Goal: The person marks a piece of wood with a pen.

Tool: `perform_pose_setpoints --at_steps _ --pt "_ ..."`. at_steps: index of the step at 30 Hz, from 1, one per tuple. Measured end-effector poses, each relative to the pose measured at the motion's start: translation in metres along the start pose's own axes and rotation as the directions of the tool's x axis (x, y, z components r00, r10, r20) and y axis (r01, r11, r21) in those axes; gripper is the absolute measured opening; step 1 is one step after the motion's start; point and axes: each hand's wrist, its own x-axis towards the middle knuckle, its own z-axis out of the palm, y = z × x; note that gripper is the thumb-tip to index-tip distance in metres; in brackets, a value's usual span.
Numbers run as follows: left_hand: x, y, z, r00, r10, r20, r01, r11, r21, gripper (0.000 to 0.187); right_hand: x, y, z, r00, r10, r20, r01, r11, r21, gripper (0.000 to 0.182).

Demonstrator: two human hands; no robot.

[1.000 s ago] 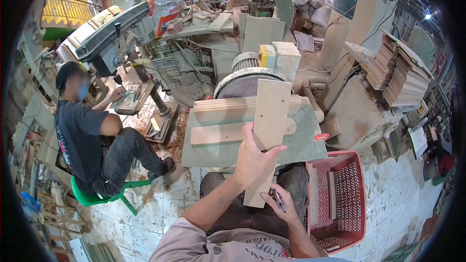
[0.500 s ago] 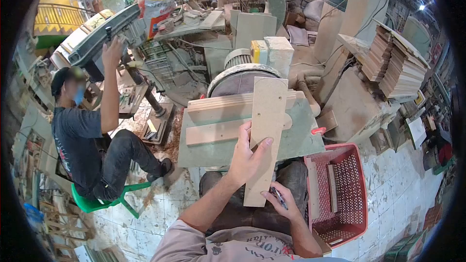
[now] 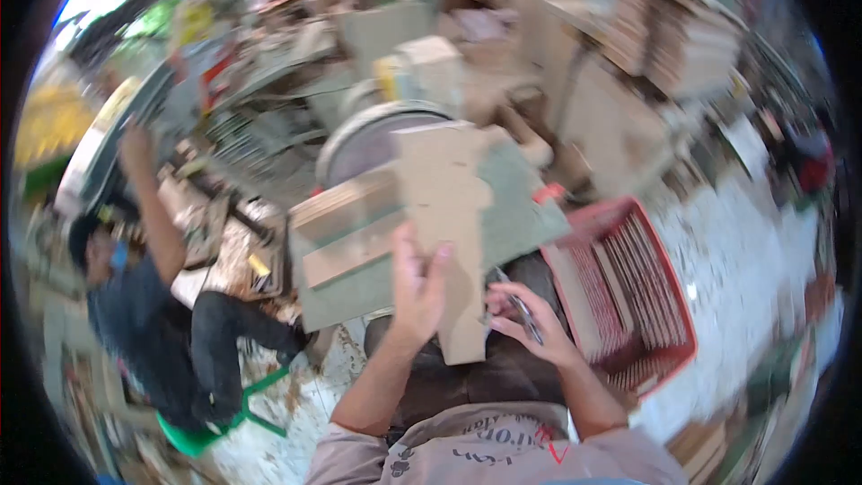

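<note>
The workshop floor and machines fill the blurred head view; the largest item near the person is the green machine table (image 3: 503,216) with a round sanding disc (image 3: 359,139) standing behind it and a wooden fence strip (image 3: 346,256) lying across its top. To the right of the table, on the tiled floor, stands a red plastic basket (image 3: 669,305) holding several slats. At the left a co-worker (image 3: 144,305) sits on a green stool (image 3: 215,422), one arm raised to a drill press. The wooden board (image 3: 444,224) is held upright above the person's lap, its upper end in front of the table and disc, its lower end near the knees. The left hand (image 3: 415,292) is closed on the board's left edge, thumb and fingers clamping the face. The right hand (image 3: 530,328) sits at the board's lower right edge and pinches a pen (image 3: 523,316) between its fingers. No pen mark can be read on the board through the blur, so marking appears not yet complete; the board does not touch the disc, so sanding appears still to do.
</note>
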Motion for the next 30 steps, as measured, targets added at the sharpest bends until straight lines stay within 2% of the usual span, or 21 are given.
perform_pose_setpoints --at_steps 2,4,5,7,8,10,11,13,14,16,17,19,20,22,24,26,28,29,30 --pt "-0.005 0.007 -0.003 0.991 -0.121 -0.065 0.128 0.984 0.125 0.048 -0.005 -0.005 -0.007 0.999 -0.046 0.016 0.048 0.993 -0.105 0.053" --pt "-0.004 0.015 0.012 0.999 0.000 -0.032 -0.001 1.000 -0.026 0.047 -0.011 -0.016 -0.016 0.985 -0.152 -0.081 0.136 0.974 -0.181 0.058" --pt "-0.005 0.018 0.019 0.998 -0.055 0.045 0.056 0.998 -0.038 0.047 -0.015 -0.022 -0.023 0.966 -0.193 -0.174 0.167 0.974 -0.154 0.062" --pt "-0.008 0.018 0.030 0.976 0.036 0.216 -0.074 0.982 0.173 0.047 -0.023 -0.033 -0.038 0.913 -0.237 -0.334 0.229 0.971 -0.062 0.065" --pt "-0.011 0.012 0.036 0.969 0.005 0.248 -0.048 0.985 0.168 0.047 -0.026 -0.039 -0.045 0.883 -0.243 -0.401 0.269 0.963 0.010 0.065" --pt "-0.013 0.005 0.046 0.937 0.011 0.348 -0.090 0.974 0.210 0.045 -0.038 -0.037 -0.054 0.876 -0.190 -0.443 0.252 0.964 0.084 0.068" --pt "-0.010 0.000 0.050 0.933 0.005 0.359 -0.086 0.974 0.210 0.045 -0.044 -0.026 -0.057 0.902 -0.124 -0.413 0.182 0.978 0.104 0.067" --pt "-0.003 -0.009 0.057 0.987 0.034 0.156 -0.041 0.998 0.043 0.040 -0.058 -0.005 -0.061 0.936 -0.018 -0.352 0.045 0.996 0.071 0.065" --pt "0.002 -0.009 0.063 0.987 0.032 0.157 -0.039 0.998 0.040 0.040 -0.068 0.010 -0.064 0.935 -0.016 -0.354 0.043 0.997 0.069 0.065" --pt "0.014 -0.004 0.072 0.993 -0.107 -0.047 0.097 0.980 -0.174 0.039 -0.086 0.035 -0.070 0.902 0.164 -0.400 0.005 0.921 0.389 0.057" --pt "0.020 -0.009 0.071 0.995 -0.098 -0.017 0.093 0.978 -0.185 0.039 -0.096 0.041 -0.073 0.903 0.167 -0.395 0.002 0.919 0.394 0.057" --pt "0.024 -0.016 0.091 0.991 -0.120 -0.065 0.107 0.980 -0.169 0.036 -0.112 0.050 -0.083 0.770 0.372 -0.519 0.018 0.800 0.600 0.043" --pt "0.024 -0.019 0.104 0.984 -0.141 -0.107 0.123 0.980 -0.159 0.034 -0.117 0.054 -0.089 0.771 0.376 -0.514 0.016 0.795 0.606 0.043" --pt "0.022 -0.029 0.126 0.984 -0.172 -0.052 0.161 0.973 -0.164 0.035 -0.125 0.060 -0.100 0.658 0.377 -0.652 0.223 0.729 0.647 0.031" --pt "0.020 -0.055 0.152 0.986 -0.121 0.116 0.148 0.950 -0.274 0.042 -0.128 0.055 -0.116 0.659 0.322 -0.680 0.252 0.757 0.602 0.026" --pt "0.020 -0.068 0.174 0.904 -0.317 0.286 0.339 0.940 -0.031 0.048 -0.133 0.048 -0.130 0.442 0.364 -0.820 0.297 0.803 0.517 0.023" --pt "0.020 -0.091 0.194 0.749 -0.269 0.605 0.343 0.939 -0.008 0.053 -0.153 0.057 -0.155 0.271 0.368 -0.889 0.312 0.840 0.443 0.023" --pt "0.014 -0.101 0.198 0.698 -0.271 0.663 0.266 0.958 0.112 0.056 -0.171 0.070 -0.171 0.242 0.343 -0.907 0.287 0.868 0.405 0.024" --pt "0.007 -0.111 0.199 0.639 -0.283 0.715 0.174 0.959 0.224 0.059 -0.180 0.071 -0.183 0.167 0.345 -0.924 0.288 0.879 0.380 0.024"
